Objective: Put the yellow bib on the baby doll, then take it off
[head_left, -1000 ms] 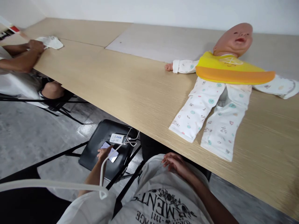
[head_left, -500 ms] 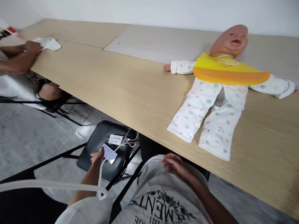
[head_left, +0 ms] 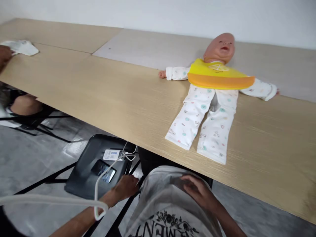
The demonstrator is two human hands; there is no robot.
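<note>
My left hand [head_left: 127,187] hovers beside the black folding chair, its fingers curled in and nothing seen in them. To its left a phone [head_left: 103,171] lies on the chair seat, its screen mostly dark. My right hand [head_left: 196,189] rests on my lap against the shirt, with its fingers spread and holding nothing. On the table a baby doll [head_left: 220,49] lies on its back, arms stretched out to both sides. It wears a yellow and orange bib [head_left: 219,75] and white patterned clothes [head_left: 202,115]. The trouser legs lie flat toward me; no feet show.
The long wooden table [head_left: 111,92] runs across the view against a white wall. A white power bank [head_left: 112,154] with a cable sits on the black chair [head_left: 81,177]. At the left edge, another person's hand [head_left: 5,54] touches a white cloth [head_left: 23,47].
My left hand has left the phone and moved right toward my lap; the phone screen has darkened. My view has turned right, so doll and table appear further left.
</note>
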